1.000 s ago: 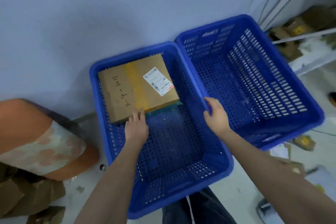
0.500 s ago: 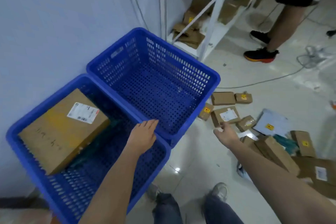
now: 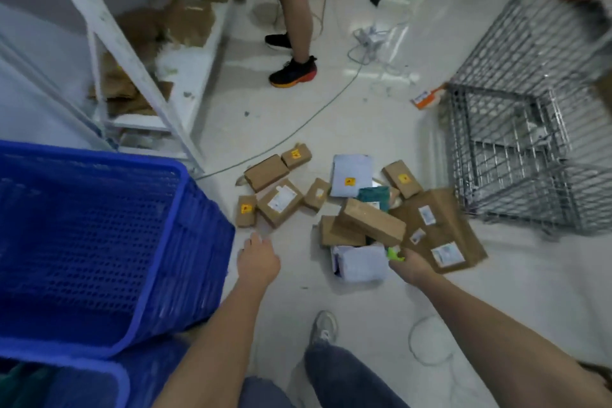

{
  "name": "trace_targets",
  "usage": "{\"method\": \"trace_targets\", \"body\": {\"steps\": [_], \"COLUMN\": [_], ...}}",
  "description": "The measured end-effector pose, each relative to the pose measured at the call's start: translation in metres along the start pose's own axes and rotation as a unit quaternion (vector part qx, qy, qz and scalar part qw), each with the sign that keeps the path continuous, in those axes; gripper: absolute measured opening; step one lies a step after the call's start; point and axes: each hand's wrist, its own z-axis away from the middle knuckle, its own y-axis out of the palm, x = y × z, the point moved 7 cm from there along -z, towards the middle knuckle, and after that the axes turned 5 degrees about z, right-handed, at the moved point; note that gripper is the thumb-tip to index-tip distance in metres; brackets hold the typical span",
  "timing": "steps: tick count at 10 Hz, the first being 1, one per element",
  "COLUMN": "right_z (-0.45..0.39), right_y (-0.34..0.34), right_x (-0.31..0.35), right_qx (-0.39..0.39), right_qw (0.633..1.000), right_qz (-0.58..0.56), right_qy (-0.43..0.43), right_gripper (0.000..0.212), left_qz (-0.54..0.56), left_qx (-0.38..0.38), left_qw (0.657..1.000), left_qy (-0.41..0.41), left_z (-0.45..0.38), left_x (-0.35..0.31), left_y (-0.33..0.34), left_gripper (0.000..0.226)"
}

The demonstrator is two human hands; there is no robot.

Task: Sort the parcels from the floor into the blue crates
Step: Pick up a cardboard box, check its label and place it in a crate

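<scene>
Floor (image 3: 331,116): long box (image 3: 372,220) diagonal, upper-left to lower-right.

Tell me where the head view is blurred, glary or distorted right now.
Head view: motion blur smears the blue crate, white shelf and wire cage; soft glare on the floor near the cables; wide-angle bending at the edges; the parcels and both hands, left and right, stay fairly sharp.

Even, cool overhead light; glare on the floor (image 3: 381,83); motion blur and bent edges.
</scene>
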Motion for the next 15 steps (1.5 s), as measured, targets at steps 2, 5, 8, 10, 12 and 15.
{"method": "trace_targets", "body": {"steps": [2, 5, 8, 10, 12, 15], "right_z": [-0.009, 0.009, 0.009, 0.008, -0.006, -0.064], "right_y": [-0.031, -0.014, -0.005, 0.003, -0.011, -0.051], "right_x": [-0.072, -0.130, -0.150, -0.197, -0.263, -0.358], "right_qx": [-0.023, 0.002, -0.008, 0.013, 0.022, -0.004], "right_qw": [0.997, 0.969, 0.935, 0.908, 0.892, 0.762], "right_qz": [-0.040, -0.142, -0.250, -0.307, -0.339, -0.534], "right_qy": [0.068, 0.201, 0.250, 0.286, 0.296, 0.366], "right_gripper": [0.042, 0.047, 0.045, 0.046, 0.046, 0.016], "left_qz": [-0.077, -0.141, -0.171, -0.233, -0.290, -0.177], "left_qx": [0.041, 0.140, 0.175, 0.182, 0.199, 0.181], "left_qw": [0.993, 0.975, 0.957, 0.917, 0.879, 0.953], "left_qy": [0.085, 0.095, 0.156, 0.269, 0.321, 0.165], "left_z": [-0.032, -0.094, -0.137, -0.140, -0.128, -0.139], "left_x": [-0.083, -0.120, -0.227, -0.302, -0.365, -0.478], "left_y": [0.006, 0.016, 0.031, 0.074, 0.104, 0.167], "left_gripper": [0.045, 0.043, 0.035, 0.034, 0.021, 0.041]}}
